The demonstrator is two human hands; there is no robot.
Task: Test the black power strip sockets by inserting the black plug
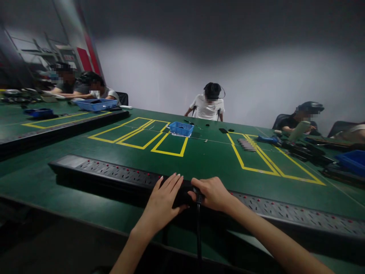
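Note:
A long black power strip (119, 174) with many sockets and red switches lies across the near side of the green table. My left hand (163, 201) rests flat on it, fingers stretched out and pointing away from me. Just to the right, my right hand (213, 193) is closed around a black plug (199, 196) above the strip. From this plug a black cable (199, 232) hangs down over the table's near edge. My fingers hide the plug's front, so I cannot tell whether it sits in a socket.
Yellow tape rectangles (169, 152) mark the green table (205, 163). A blue basket (181, 128) stands mid-table, with a blurred flat object (246, 144) farther right. Another power strip (65, 129) lies left. A person (207, 108) sits opposite; others sit at both sides.

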